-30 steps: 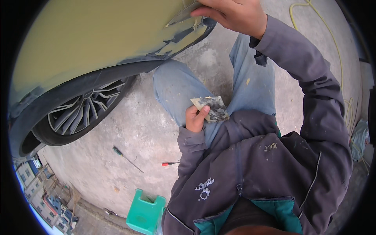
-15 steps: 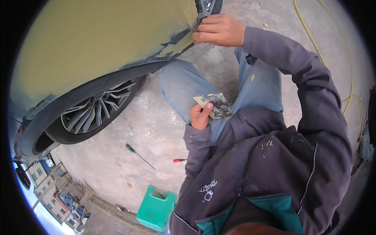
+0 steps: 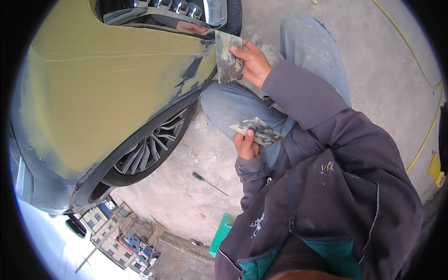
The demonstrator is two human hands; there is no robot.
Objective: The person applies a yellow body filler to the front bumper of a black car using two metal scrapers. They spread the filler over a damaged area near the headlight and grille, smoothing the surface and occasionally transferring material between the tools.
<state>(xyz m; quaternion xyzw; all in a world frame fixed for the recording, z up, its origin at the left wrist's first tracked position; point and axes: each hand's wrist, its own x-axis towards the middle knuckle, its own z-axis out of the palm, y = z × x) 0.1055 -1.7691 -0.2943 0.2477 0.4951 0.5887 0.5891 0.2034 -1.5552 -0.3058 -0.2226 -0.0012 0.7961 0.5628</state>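
Observation:
My left hand (image 3: 246,143) grips a flat putty plate (image 3: 264,131) smeared with dark and pale filler, held over my jeans. The thumb lies on its upper face. In my right hand (image 3: 256,64) is a thin rectangular putty scraper (image 3: 227,56), pinched with the thumb in front and stained grey and yellowish. The scraper is upright by the corner of a car panel (image 3: 116,84), just below the headlight (image 3: 168,9). Yellow-green filler covers most of the panel, with dark grey patches along its lower edge; from here I cannot tell whether the scraper touches it.
The car's wheel (image 3: 151,151) is left of my knee. On the concrete floor lies a green-handled screwdriver (image 3: 199,177). A green plastic container (image 3: 221,233) is partly hidden by my jacket. At the right run a yellow hose (image 3: 427,135) and a yellow object (image 3: 436,169).
My right hand has come off the panel's edge and turned, bringing the scraper's face into sight. The view has shifted, showing more headlight. My left hand keeps its plate.

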